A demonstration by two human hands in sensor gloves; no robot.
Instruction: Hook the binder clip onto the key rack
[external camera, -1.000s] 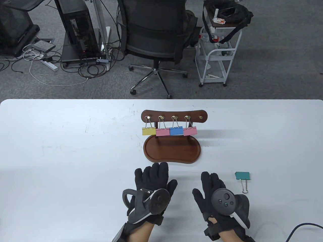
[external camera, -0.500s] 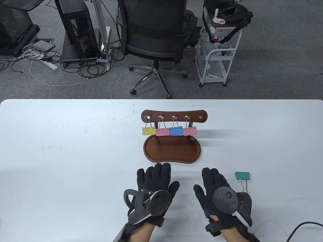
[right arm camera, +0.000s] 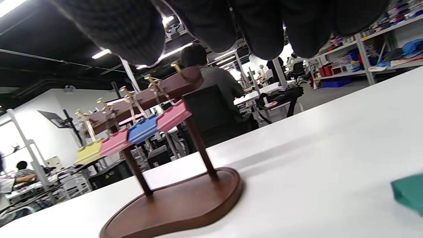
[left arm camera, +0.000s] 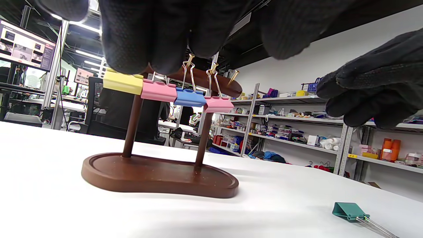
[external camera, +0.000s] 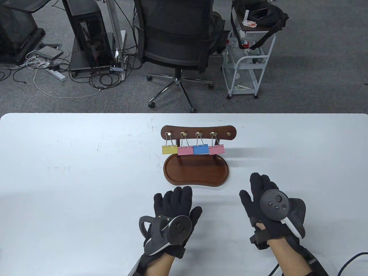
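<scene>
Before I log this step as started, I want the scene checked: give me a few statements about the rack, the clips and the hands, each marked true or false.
1. Four clips hang on the rack. True: yellow clip, pink clip, blue clip and a second pink one.
2. The rightmost hook is free. True.
3. The green clip hangs on the rack. False: it lies on the table.
4. The right hand holds the green clip. False: in the left wrist view that hand is above the clip, not touching it.
5. The left hand grips the rack. False: it is short of the rack's base, holding nothing.
</scene>
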